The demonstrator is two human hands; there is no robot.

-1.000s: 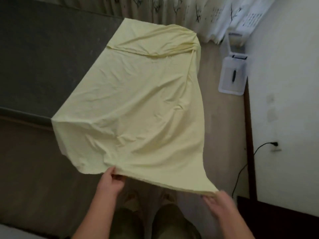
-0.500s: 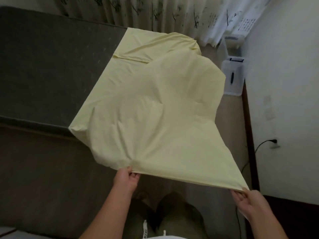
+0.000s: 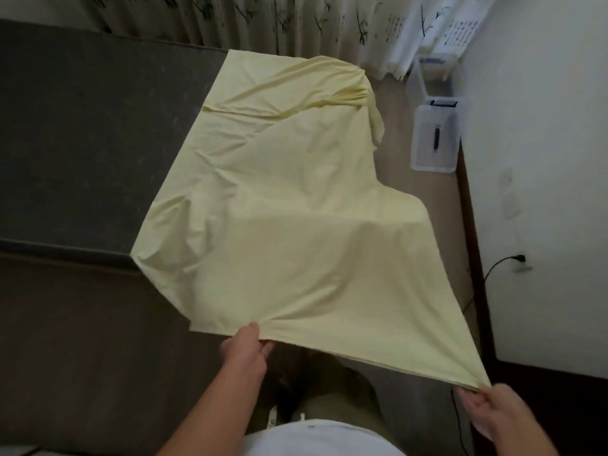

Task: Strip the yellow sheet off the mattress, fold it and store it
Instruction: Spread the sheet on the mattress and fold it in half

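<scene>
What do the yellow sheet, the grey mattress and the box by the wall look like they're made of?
The sheet looks like thin woven cloth, maybe cotton, matte: it creases softly and drapes. The mattress has a grey matte fabric cover, faintly speckled; its filling is hidden. The box seems translucent plastic: a dark item shows through.

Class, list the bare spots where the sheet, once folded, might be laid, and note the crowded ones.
Bare: the grey mattress top, bordered by the yellow sheet and the curtain. Narrow floor strip between sheet and wall, before the plastic box. Crowded: around the box and the cable.
</scene>
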